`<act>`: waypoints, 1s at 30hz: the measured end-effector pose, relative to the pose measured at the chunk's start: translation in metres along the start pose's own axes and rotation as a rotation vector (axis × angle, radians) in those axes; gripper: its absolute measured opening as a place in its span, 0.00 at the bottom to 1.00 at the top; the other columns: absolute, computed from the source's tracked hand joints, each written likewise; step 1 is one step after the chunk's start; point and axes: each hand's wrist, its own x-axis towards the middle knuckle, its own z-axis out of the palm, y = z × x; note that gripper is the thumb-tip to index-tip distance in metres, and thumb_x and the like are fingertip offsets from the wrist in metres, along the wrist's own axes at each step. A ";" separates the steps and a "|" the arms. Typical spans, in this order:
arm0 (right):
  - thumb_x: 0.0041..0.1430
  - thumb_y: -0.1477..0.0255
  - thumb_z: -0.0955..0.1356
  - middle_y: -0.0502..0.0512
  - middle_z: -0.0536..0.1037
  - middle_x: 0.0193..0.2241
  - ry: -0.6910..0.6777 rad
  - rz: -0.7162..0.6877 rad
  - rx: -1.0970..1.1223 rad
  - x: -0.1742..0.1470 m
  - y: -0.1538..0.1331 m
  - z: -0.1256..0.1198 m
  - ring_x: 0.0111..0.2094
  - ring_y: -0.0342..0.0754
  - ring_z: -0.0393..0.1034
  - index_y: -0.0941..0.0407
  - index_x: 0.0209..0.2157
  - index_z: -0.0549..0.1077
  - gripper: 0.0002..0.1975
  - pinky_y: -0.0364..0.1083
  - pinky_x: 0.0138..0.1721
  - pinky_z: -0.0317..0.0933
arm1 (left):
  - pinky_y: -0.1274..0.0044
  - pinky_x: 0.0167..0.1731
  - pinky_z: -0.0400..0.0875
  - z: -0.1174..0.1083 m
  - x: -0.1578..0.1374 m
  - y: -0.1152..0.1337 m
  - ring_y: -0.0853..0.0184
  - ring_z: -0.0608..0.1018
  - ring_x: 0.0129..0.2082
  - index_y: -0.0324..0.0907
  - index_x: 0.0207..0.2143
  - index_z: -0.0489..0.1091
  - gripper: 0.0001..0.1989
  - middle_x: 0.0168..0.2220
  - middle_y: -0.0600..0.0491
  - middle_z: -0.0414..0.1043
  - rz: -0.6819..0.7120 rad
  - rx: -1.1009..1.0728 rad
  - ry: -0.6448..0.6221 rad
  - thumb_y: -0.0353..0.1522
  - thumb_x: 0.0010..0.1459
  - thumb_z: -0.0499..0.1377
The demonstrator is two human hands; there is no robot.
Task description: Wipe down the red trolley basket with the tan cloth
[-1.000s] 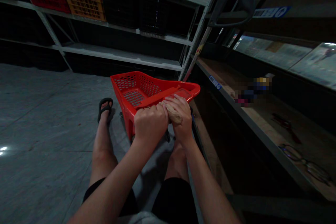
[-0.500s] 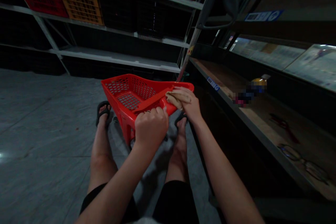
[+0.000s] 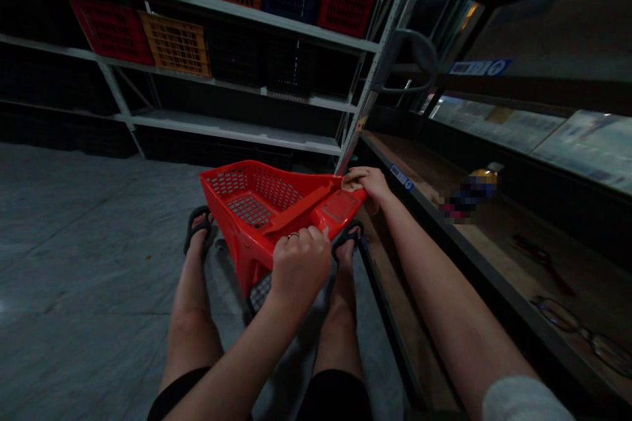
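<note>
A red plastic shopping cart [image 3: 241,237] with perforated basket walls stands on the floor between my feet, its handle end toward me. My left hand [image 3: 302,260] is wrapped round the near left part of the handle, a ring on one finger. At the handle's far right corner, my right hand [image 3: 371,183] presses a beige cloth [image 3: 353,179] against the red plastic. Its fingers are curled over the cloth and partly hide it. A flat panel [image 3: 336,206] on the handle shows between the two hands.
On my right runs a wooden shelf [image 3: 486,237] bearing a bottle [image 3: 486,177], eyeglasses [image 3: 582,332] and a dark red object [image 3: 543,260]. White metal racks [image 3: 237,131] with coloured crates [image 3: 175,43] stand behind the cart. A grey loop handle [image 3: 427,59] rises near the rack's corner post.
My right hand has moved with the cloth from the handle's middle to its far right corner, uncovering the panel. My left hand keeps its grip. The whole view has shifted slightly.
</note>
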 end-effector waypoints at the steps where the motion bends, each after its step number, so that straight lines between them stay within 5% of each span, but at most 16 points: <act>1: 0.49 0.76 0.65 0.59 0.86 0.43 -0.018 0.019 -0.043 0.003 -0.002 0.002 0.48 0.54 0.79 0.59 0.40 0.84 0.19 0.52 0.55 0.69 | 0.70 0.29 0.67 0.000 0.000 0.001 0.58 0.81 0.29 0.37 0.31 0.74 0.25 0.26 0.43 0.76 -0.008 -0.006 -0.006 0.34 0.73 0.42; 5: 0.52 0.76 0.65 0.57 0.83 0.51 0.015 -0.086 0.005 -0.026 -0.004 0.010 0.55 0.54 0.76 0.55 0.42 0.84 0.19 0.55 0.62 0.64 | 0.70 0.30 0.69 0.001 0.001 0.005 0.57 0.81 0.33 0.36 0.34 0.74 0.25 0.30 0.41 0.77 -0.056 -0.028 -0.033 0.32 0.73 0.39; 10: 0.62 0.66 0.66 0.56 0.79 0.57 0.050 -0.378 0.244 -0.116 -0.019 0.021 0.62 0.52 0.70 0.51 0.49 0.82 0.17 0.58 0.68 0.58 | 0.71 0.32 0.72 0.005 0.007 0.017 0.54 0.80 0.43 0.37 0.43 0.73 0.17 0.39 0.40 0.76 -0.017 -0.101 -0.006 0.31 0.71 0.45; 14: 0.62 0.65 0.68 0.54 0.81 0.55 0.000 -0.440 0.202 -0.166 -0.039 0.028 0.61 0.52 0.71 0.47 0.50 0.81 0.16 0.61 0.70 0.52 | 0.72 0.36 0.75 0.008 0.017 0.027 0.58 0.78 0.46 0.36 0.57 0.68 0.19 0.49 0.40 0.74 0.055 -0.204 0.074 0.28 0.69 0.46; 18: 0.62 0.66 0.68 0.53 0.82 0.53 -0.033 -0.492 0.190 -0.154 -0.035 0.024 0.59 0.53 0.72 0.47 0.45 0.83 0.13 0.60 0.69 0.53 | 0.75 0.47 0.74 0.013 0.032 -0.002 0.63 0.77 0.50 0.38 0.55 0.69 0.17 0.51 0.43 0.74 0.180 -0.341 0.101 0.28 0.70 0.47; 24: 0.58 0.70 0.64 0.53 0.79 0.57 0.037 -0.406 0.334 -0.078 0.001 0.019 0.61 0.53 0.70 0.51 0.41 0.83 0.16 0.58 0.65 0.60 | 0.68 0.56 0.69 0.058 0.060 -0.080 0.63 0.77 0.52 0.41 0.49 0.72 0.18 0.49 0.46 0.77 0.380 -0.382 -0.208 0.38 0.73 0.46; 30: 0.61 0.68 0.65 0.55 0.80 0.54 0.115 -0.352 0.399 -0.097 0.002 0.016 0.57 0.54 0.74 0.50 0.36 0.84 0.14 0.57 0.62 0.65 | 0.68 0.51 0.70 0.114 0.081 -0.063 0.58 0.77 0.51 0.38 0.54 0.69 0.20 0.54 0.42 0.73 0.391 -0.275 -0.117 0.43 0.71 0.50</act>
